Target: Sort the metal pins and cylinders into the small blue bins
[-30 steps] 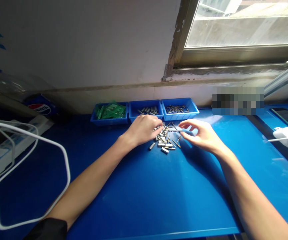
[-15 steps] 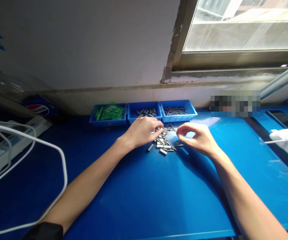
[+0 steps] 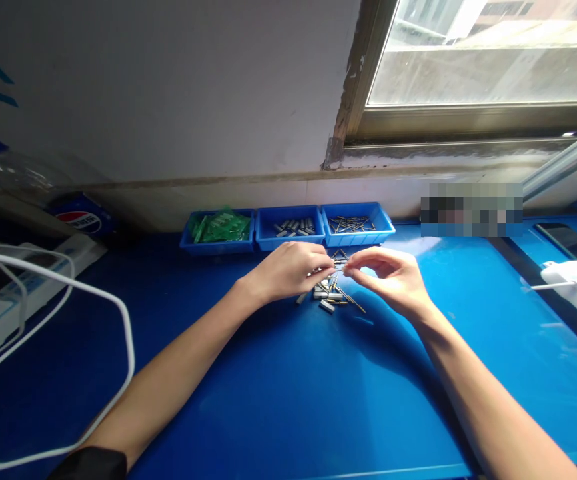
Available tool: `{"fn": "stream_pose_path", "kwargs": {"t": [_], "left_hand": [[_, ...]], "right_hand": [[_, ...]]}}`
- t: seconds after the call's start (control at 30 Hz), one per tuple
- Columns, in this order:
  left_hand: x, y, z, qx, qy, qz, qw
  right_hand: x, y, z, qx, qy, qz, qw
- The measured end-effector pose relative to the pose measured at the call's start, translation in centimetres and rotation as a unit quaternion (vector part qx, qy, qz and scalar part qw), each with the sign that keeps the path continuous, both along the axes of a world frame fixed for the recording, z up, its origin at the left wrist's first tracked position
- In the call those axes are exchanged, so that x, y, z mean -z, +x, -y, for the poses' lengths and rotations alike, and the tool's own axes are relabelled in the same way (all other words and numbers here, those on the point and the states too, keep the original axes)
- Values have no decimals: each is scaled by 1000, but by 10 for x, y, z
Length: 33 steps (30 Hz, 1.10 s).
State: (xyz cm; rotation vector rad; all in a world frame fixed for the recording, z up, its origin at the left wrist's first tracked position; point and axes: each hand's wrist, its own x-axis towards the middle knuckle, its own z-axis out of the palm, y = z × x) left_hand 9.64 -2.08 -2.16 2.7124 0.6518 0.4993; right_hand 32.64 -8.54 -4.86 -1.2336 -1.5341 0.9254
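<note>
My left hand (image 3: 295,270) is closed in a pinch over a loose pile of small metal parts. Facing it from the right, my right hand (image 3: 391,277) also pinches, thumb against fingers. The fingertips of both hands are close together; thin bits show between them, too small to tell whether held or lying behind. Under and in front of the fingers lie thin brass-and-dark pins (image 3: 352,300) and short silver block-like pieces (image 3: 327,306). My left hand covers part of the pile.
Three blue bins line the wall: one with green plastic bags (image 3: 222,225), one with silver pieces (image 3: 295,227), one with pins (image 3: 351,223). A white cable (image 3: 129,333) loops over my left forearm. A bottle (image 3: 81,217), phone (image 3: 563,237) and white power strip (image 3: 575,283) lie around.
My right hand has moved left, so its fingertips now come close to those of my left hand. My left hand has shifted slightly right. A pin near the pile's right edge lies differently.
</note>
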Motion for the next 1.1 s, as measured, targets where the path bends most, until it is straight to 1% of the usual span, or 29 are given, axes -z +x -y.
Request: {"fn": "stream_pose_path", "kwargs": {"t": [0.1, 0.23, 0.4, 0.47, 0.53, 0.6, 0.63, 0.7, 0.73, 0.8, 0.9, 1.0, 1.1], "left_hand": [[0, -2, -1, 7, -16, 17, 1000], [2, -2, -3, -25, 6, 33, 999], [2, -2, -3, -53, 29, 37, 997], [3, -2, -4, -67, 29, 31, 997], [3, -3, -5, -83, 25, 20, 996], [4, -4, -6, -99, 24, 9, 995], [5, -5, -7, -104, 26, 6, 994], [5, -5, -7, -110, 32, 4, 993], [5, -5, -7, -110, 34, 4, 993], [4, -5, -7, -111, 36, 5, 993], [4, -5, -6, -110, 36, 5, 993], [4, -4, -5, -106, 38, 3, 994], [3, -3, -4, -101, 40, 4, 994]], "right_hand": [[1, -1, -1, 7, -10, -34, 999], [1, -2, -2, 16, -26, -47, 998], [1, -5, -2, -17, -81, -49, 995], [2, -7, -3, -12, -89, -61, 994], [3, -7, -3, 24, -74, -74, 994], [5, -7, -4, 64, -36, -93, 993], [5, -6, -5, 72, -17, -101, 992], [6, -3, -6, 67, 4, -109, 992], [7, -1, -7, 64, 7, -101, 993], [10, 1, -8, 72, 11, -48, 996], [16, 3, -9, 88, 33, 85, 992], [24, 4, -11, 62, 65, 188, 978], [30, 6, -14, 29, 84, 235, 968]]}}
